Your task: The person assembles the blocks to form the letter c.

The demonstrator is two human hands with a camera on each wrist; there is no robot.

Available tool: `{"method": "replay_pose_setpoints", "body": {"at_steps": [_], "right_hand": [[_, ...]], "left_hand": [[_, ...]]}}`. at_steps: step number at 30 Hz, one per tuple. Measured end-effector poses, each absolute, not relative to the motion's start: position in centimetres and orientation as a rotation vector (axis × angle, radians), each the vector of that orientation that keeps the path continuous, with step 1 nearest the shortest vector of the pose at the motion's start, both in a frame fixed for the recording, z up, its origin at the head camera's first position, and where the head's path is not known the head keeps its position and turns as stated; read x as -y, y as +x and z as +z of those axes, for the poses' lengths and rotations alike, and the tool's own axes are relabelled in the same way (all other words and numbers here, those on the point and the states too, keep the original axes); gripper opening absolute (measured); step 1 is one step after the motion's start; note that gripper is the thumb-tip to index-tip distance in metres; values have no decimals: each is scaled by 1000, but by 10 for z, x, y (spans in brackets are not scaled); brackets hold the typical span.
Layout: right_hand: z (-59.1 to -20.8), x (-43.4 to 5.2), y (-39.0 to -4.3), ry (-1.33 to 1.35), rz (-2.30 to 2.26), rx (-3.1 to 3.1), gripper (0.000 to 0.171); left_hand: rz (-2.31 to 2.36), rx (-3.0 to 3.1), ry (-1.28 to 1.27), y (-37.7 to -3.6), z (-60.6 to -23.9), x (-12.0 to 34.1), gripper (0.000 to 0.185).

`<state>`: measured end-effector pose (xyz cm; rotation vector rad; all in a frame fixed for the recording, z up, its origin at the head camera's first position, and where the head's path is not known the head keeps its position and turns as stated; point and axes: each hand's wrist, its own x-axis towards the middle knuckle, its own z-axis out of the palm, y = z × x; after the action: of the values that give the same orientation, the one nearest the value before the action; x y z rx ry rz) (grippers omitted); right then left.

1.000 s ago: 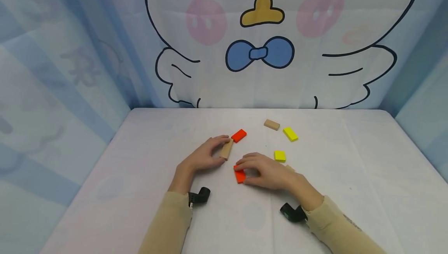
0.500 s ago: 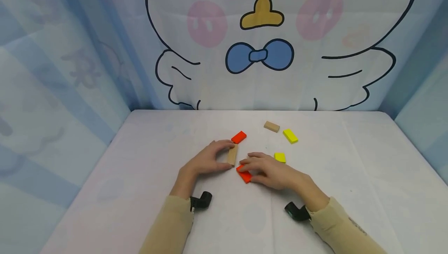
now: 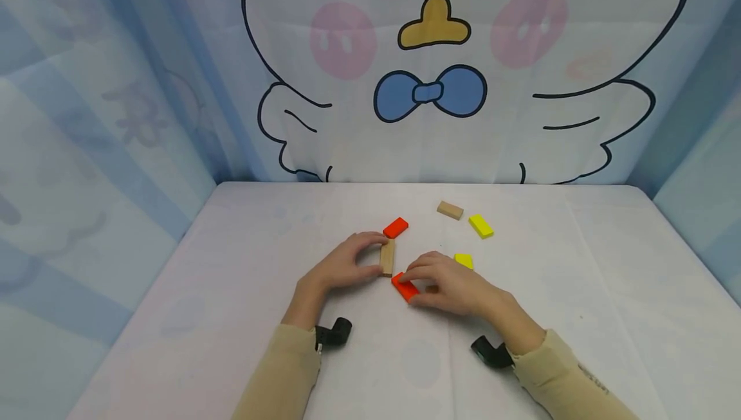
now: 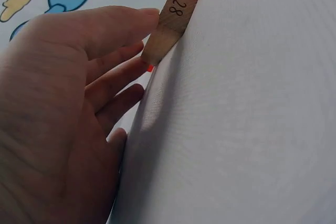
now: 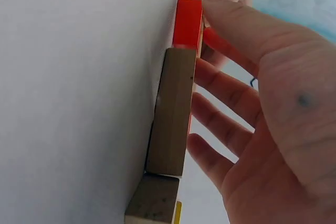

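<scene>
My left hand (image 3: 341, 262) pinches a plain wooden block (image 3: 387, 258) at its two ends, thumb at the near end. The number 28 shows on that block's end in the left wrist view. The block's far end meets a red block (image 3: 396, 228), and its near end lies close to a second red block (image 3: 404, 287). That second one lies slanted, pinched between the thumb and fingers of my right hand (image 3: 448, 285). In the right wrist view, a long wooden block (image 5: 173, 111) stands in line behind the held red block (image 5: 188, 22), alongside my fingertips.
Past my right hand lie a yellow block (image 3: 464, 260), another yellow block (image 3: 481, 226) and a wooden block (image 3: 449, 210) on the white-covered table (image 3: 550, 343). A further wooden block (image 5: 153, 200) shows low in the right wrist view. A printed curtain (image 3: 428, 143) hangs behind the table.
My left hand has slid the wooden block rightward and a little nearer, turning it straighter. With the right hand, the near red block has been turned to a slant and shifted slightly right.
</scene>
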<state>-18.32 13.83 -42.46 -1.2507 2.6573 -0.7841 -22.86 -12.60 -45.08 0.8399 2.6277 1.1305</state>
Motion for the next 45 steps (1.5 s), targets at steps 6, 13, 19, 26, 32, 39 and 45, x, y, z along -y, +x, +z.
{"method": "replay_pose_setpoints", "body": {"at_steps": [6,13,19,26,32,39,45], "right_hand": [[-425,-135,-182,-1252,-761,-2686,32],[-425,-134,-181,-1264,-748,-2677,30],[-425,-134,-181,-1256,-750,-2662,30],[-424,-134,-180,-1266,-758,-2660,30],[-424,-133,-180,-1268,-751,-2655,32],[-424,-134,-181,-1286,-746,-2650,35],[-424,-134,-181,-1288,-739,-2652,35]], "left_hand": [[1124,-2635,868,-228,-451,127,53],[1097,-2643,891,-230,-452,126,54],[1082,-2655,898,-231,-454,123,55],[1061,-2662,877,-230,-453,121,56],[1056,-2669,890,-231,-454,120,55],[1054,-2663,909,-230,-451,120,56],[1048,-2661,899,-229,-450,120,56]]}}
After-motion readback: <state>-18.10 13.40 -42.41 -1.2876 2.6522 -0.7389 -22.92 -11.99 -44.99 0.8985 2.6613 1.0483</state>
